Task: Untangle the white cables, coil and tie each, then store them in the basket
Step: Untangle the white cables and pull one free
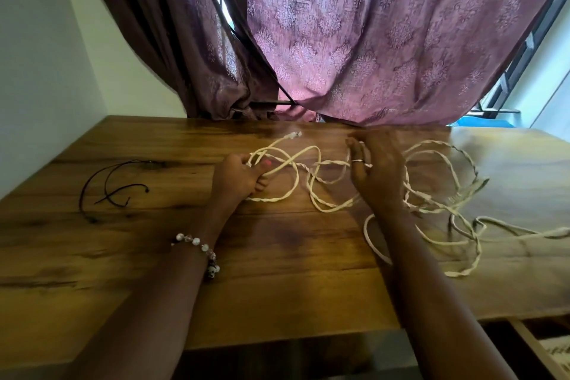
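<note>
White cables (431, 207) lie tangled in loose loops across the middle and right of the wooden table (123, 256). One plug end (293, 135) points toward the curtain. My left hand (237, 177) is closed around a few loops of white cable near the table's middle. My right hand (377, 168) hovers over the tangle with fingers spread, blurred by motion; a strand crosses by its ring finger, and whether it grips that strand is unclear. No basket is in view.
Thin black ties (114, 185) lie on the left of the table. A purple patterned curtain (370, 40) hangs along the far edge. A white wall stands at left. An open drawer (543, 345) shows at bottom right, below the table's front edge.
</note>
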The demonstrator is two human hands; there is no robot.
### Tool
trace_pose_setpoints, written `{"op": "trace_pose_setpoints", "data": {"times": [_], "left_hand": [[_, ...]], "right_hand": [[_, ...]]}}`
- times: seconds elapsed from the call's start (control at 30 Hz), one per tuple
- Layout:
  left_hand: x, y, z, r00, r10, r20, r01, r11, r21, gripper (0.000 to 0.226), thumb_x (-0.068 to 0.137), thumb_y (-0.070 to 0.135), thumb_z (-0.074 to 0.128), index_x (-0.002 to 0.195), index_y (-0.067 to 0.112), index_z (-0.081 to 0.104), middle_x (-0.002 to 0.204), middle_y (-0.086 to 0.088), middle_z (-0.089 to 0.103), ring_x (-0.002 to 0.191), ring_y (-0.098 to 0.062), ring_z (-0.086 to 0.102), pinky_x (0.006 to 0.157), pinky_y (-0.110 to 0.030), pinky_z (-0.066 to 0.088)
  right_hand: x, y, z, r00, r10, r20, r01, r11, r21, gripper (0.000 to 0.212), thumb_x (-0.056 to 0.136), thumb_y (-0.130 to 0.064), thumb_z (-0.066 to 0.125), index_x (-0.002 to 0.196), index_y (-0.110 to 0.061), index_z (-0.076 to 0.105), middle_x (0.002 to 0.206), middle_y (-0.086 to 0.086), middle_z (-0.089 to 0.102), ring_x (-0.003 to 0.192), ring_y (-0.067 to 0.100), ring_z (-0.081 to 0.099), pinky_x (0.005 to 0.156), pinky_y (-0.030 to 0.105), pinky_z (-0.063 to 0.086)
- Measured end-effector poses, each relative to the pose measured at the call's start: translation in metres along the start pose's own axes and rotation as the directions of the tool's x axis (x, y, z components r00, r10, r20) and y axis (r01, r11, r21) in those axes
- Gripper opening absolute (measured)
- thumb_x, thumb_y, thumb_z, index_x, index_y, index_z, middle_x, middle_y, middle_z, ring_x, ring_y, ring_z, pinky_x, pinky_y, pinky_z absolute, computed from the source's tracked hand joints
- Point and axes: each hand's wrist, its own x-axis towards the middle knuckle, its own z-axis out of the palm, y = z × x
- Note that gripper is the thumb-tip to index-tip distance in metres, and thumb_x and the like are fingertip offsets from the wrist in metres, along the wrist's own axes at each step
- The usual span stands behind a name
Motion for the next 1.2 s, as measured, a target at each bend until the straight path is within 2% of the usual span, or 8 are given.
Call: {"op": "trace_pose_setpoints", "data": {"times": [0.2, 0.3, 0.43, 0.63, 0.87, 0.97, 1.13, 1.2], "left_hand": [[-0.006, 0.001, 0.006, 0.991, -0.008, -0.131, 0.007, 1.000, -0.013, 0.027, 0.090, 0.023, 0.064, 0.068, 0.008, 0.059, 0.059, -0.016, 0.066, 0.041, -0.025, 0.059, 0.040, -0.024, 0.045], [-0.008, 0.000, 0.003, 0.975, -0.033, -0.221, 0.026, 0.999, -0.034, 0.033, 0.093, 0.024, 0.060, 0.065, 0.005, 0.061, 0.056, -0.016, 0.065, 0.039, -0.024, 0.059, 0.036, -0.023, 0.044], [-0.008, 0.007, -0.008, 0.980, -0.129, -0.153, 0.090, 0.967, -0.236, 0.035, 0.088, 0.026, 0.066, 0.061, 0.006, 0.057, 0.042, -0.005, 0.055, 0.029, -0.013, 0.046, 0.033, -0.015, 0.033], [-0.002, 0.019, -0.020, 0.992, -0.110, 0.068, 0.128, 0.763, -0.634, 0.033, 0.089, 0.023, 0.062, 0.061, 0.011, 0.049, 0.034, 0.004, 0.037, 0.028, -0.006, 0.028, 0.034, -0.012, 0.020], [0.001, 0.025, -0.040, 0.991, -0.118, 0.056, 0.105, 0.469, -0.877, 0.033, 0.097, 0.029, 0.045, 0.067, 0.017, 0.047, 0.034, 0.007, 0.028, 0.033, -0.005, 0.027, 0.038, -0.017, 0.017], [0.000, 0.025, -0.036, 0.989, -0.141, 0.036, 0.118, 0.635, -0.764, 0.035, 0.099, 0.030, 0.044, 0.067, 0.015, 0.046, 0.033, 0.008, 0.028, 0.031, -0.005, 0.027, 0.038, -0.016, 0.018], [-0.002, 0.018, -0.019, 0.993, -0.116, 0.016, 0.110, 0.877, -0.468, 0.033, 0.099, 0.027, 0.047, 0.070, 0.013, 0.053, 0.038, 0.004, 0.036, 0.033, -0.010, 0.035, 0.040, -0.017, 0.026], [-0.001, 0.015, -0.019, 0.991, -0.132, -0.012, 0.115, 0.899, -0.422, 0.029, 0.098, 0.025, 0.049, 0.073, 0.013, 0.058, 0.039, 0.004, 0.038, 0.035, -0.011, 0.035, 0.039, -0.017, 0.027]], "right_hand": [[0.002, -0.035, 0.015, 0.894, -0.435, 0.106, 0.447, 0.850, -0.279, 0.015, 0.092, -0.006, 0.057, 0.097, -0.005, 0.071, 0.103, 0.012, 0.070, 0.100, 0.025, 0.057, 0.079, 0.034, 0.043], [-0.004, -0.045, 0.019, 0.821, -0.500, 0.275, 0.541, 0.836, -0.095, 0.026, 0.094, -0.004, 0.046, 0.102, -0.005, 0.071, 0.103, 0.011, 0.070, 0.093, 0.027, 0.062, 0.073, 0.036, 0.048], [-0.004, -0.044, 0.016, 0.792, -0.320, 0.521, 0.288, 0.947, 0.144, 0.053, 0.077, -0.016, 0.045, 0.127, -0.004, 0.058, 0.123, 0.014, 0.061, 0.102, 0.031, 0.057, 0.081, 0.042, 0.049], [-0.010, -0.038, 0.018, 0.755, -0.076, 0.651, 0.273, 0.939, -0.207, 0.067, 0.089, -0.033, 0.056, 0.148, -0.020, 0.029, 0.119, 0.005, 0.063, 0.107, 0.029, 0.054, 0.085, 0.044, 0.039], [-0.010, -0.022, 0.015, 0.728, 0.082, 0.681, 0.320, 0.837, -0.443, 0.013, 0.075, -0.022, 0.072, 0.087, -0.017, 0.072, 0.088, 0.002, 0.070, 0.104, 0.030, 0.056, 0.089, 0.041, 0.020], [-0.007, -0.019, 0.012, 0.794, 0.023, 0.607, 0.278, 0.876, -0.395, 0.016, 0.079, -0.027, 0.059, 0.077, -0.017, 0.071, 0.074, 0.002, 0.070, 0.088, 0.029, 0.063, 0.089, 0.039, 0.023], [-0.003, -0.029, 0.000, 0.514, 0.017, 0.857, 0.345, 0.911, -0.225, 0.052, 0.086, -0.064, 0.038, 0.114, -0.030, 0.064, 0.114, -0.002, 0.065, 0.122, 0.019, 0.044, 0.106, 0.045, 0.010], [-0.004, -0.031, -0.001, 0.495, 0.057, 0.867, 0.393, 0.875, -0.282, 0.055, 0.085, -0.070, 0.035, 0.108, -0.030, 0.066, 0.114, -0.004, 0.064, 0.127, 0.019, 0.037, 0.107, 0.054, 0.005]]}}
